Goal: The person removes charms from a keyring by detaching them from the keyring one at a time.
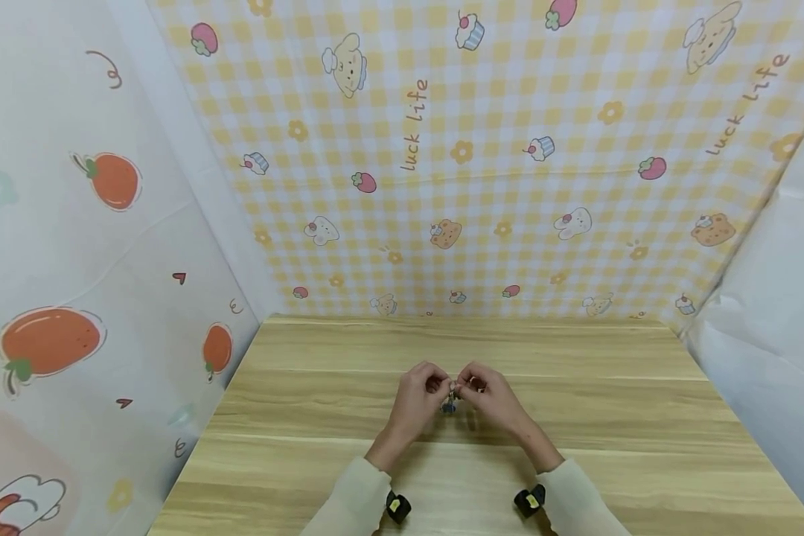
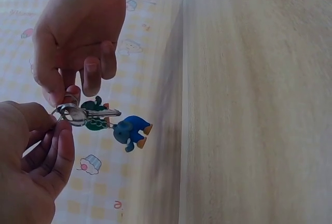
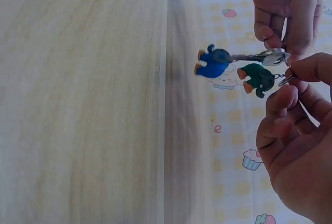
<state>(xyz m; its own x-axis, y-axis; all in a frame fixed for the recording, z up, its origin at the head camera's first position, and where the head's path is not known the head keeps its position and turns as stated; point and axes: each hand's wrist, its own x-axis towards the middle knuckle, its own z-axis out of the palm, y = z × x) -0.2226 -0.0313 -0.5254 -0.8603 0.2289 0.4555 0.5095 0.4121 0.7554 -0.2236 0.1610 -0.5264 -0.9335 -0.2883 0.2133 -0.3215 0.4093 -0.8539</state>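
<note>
Above the table, both hands meet fingertip to fingertip. My left hand (image 1: 417,396) pinches a metal key ring, from which hang a silver key (image 2: 101,113) and a blue elephant charm (image 2: 133,132) on a short chain. Thumb and fingers of my right hand (image 1: 492,397) pinch another ring (image 3: 286,80), which carries a green elephant charm (image 3: 256,80) on a chain. The two rings touch or overlap at the fingertips; whether they are linked I cannot tell. In the head view the charms show only as a small dark cluster between the hands.
Below the hands spreads a wood-grain table (image 1: 321,417). A yellow checked cloth (image 1: 402,208) with cartoon prints hangs behind it, and a white sheet with orange fruit prints (image 1: 50,341) covers the left side. Another white sheet (image 1: 770,298) hangs at the right.
</note>
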